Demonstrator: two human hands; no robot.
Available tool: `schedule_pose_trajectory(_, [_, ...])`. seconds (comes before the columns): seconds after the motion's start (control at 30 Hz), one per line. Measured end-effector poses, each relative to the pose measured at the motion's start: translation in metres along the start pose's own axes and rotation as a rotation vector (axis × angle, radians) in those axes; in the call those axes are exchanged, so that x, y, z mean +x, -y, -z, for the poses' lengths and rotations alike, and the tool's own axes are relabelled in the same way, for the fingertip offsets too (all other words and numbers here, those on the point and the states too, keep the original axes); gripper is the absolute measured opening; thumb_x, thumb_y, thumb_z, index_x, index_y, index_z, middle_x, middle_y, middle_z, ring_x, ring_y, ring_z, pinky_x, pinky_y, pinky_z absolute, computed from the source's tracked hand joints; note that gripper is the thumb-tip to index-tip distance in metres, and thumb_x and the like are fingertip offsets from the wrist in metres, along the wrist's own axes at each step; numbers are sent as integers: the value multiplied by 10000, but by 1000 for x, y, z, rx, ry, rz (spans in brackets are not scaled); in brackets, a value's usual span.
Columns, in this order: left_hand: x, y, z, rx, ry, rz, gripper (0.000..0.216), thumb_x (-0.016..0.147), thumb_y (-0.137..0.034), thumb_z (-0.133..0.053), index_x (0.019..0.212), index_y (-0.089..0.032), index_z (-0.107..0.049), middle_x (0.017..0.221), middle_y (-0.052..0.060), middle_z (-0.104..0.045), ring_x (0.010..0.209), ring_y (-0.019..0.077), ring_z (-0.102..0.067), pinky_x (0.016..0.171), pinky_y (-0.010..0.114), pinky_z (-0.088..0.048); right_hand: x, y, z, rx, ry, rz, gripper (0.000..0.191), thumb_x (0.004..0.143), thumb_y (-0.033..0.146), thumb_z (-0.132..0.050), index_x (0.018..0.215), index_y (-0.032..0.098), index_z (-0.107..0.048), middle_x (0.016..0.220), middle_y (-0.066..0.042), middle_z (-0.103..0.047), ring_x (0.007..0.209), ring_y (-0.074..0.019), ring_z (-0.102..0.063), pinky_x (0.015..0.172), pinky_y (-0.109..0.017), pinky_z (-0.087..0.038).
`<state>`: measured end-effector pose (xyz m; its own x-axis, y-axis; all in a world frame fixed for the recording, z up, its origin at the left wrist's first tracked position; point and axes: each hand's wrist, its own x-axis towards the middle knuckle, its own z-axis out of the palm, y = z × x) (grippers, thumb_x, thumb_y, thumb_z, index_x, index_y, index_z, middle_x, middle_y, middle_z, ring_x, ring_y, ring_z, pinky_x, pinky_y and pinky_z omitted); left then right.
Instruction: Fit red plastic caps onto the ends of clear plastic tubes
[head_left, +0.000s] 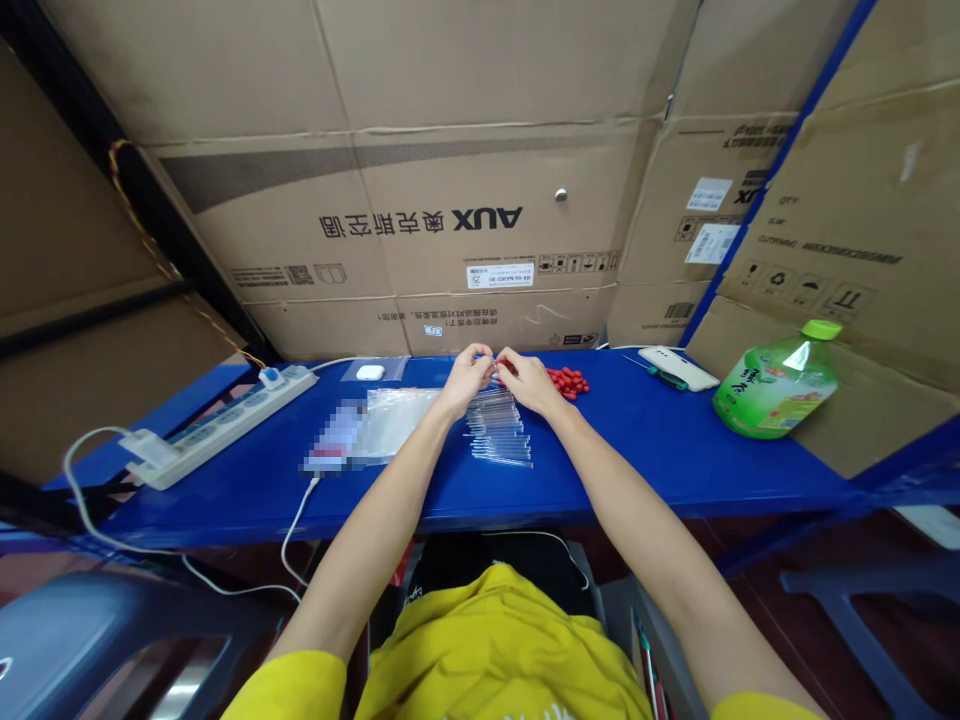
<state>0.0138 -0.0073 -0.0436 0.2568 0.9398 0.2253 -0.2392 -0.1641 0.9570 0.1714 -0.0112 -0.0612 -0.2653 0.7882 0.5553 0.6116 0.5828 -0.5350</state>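
Observation:
My left hand (469, 378) and my right hand (527, 380) meet above the blue table, fingertips almost touching. The right fingers pinch a small red piece (502, 366). My left fingers are closed in a pinch too, but what lies between them is too small to make out. Just below the hands is a row of thin, clear tubes (499, 430), laid side by side. Beside my right hand sits a pile of small red oval pieces (570, 383). To the left of my left hand are clear plastic bags (397, 420).
A blurred-out phone (334, 437) on a cable and a white case (370, 372) lie left. Further left is a power strip (225, 425). On the right are a green screwdriver (666, 377), a white phone-like slab (679, 367) and a green bottle (776, 385). Cardboard (420, 80) walls the back.

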Motion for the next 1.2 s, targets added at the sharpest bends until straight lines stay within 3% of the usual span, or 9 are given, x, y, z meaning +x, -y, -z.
schedule_pose_trajectory(0.17, [-1,-1,2,23,23,9,154,759,-114,-599,864,-181,-508,525,-108,-370,428,31,-276,463,163,-186,1,-2,0,18,4,51,169,928,315,-460,840,218,-567,702,21,-585,631,-153,-487,628,-259,-286])
schedule_pose_trajectory(0.37, [-1,3,0,-20,4,57,87,867,-224,-547,814,-183,-491,554,-71,-418,441,46,-310,456,165,-192,5,-4,-7,-36,-30,124,138,868,258,-437,743,217,-481,732,-11,-553,663,-163,-447,642,-278,-282])
schedule_pose_trajectory(0.53, [0,4,2,-25,55,23,48,867,-188,-534,871,-196,-487,576,-65,-458,453,53,-340,472,156,-219,7,-3,-9,31,-48,95,118,839,245,-433,730,218,-471,710,-4,-544,653,-160,-460,638,-277,-293])
schedule_pose_trajectory(0.77, [-2,1,-1,-42,107,-32,77,855,-175,-550,905,-195,-494,577,-85,-399,453,43,-280,475,151,-210,8,4,-7,67,-116,98,127,805,195,-404,683,230,-404,646,16,-476,622,-154,-428,628,-282,-285])
schedule_pose_trajectory(1.0, [-2,-8,2,-161,125,-3,115,822,-167,-550,891,-207,-467,563,-102,-340,433,39,-232,454,157,-172,5,10,2,212,-80,85,176,879,237,-356,845,210,-527,726,8,-552,680,-160,-504,689,-269,-365])
schedule_pose_trajectory(1.2, [-5,-15,-3,-227,177,31,120,853,-195,-578,867,-201,-459,576,-104,-283,440,33,-214,462,154,-171,7,7,4,432,-9,-53,138,861,266,-368,838,235,-501,647,37,-439,575,-146,-420,607,-269,-379])
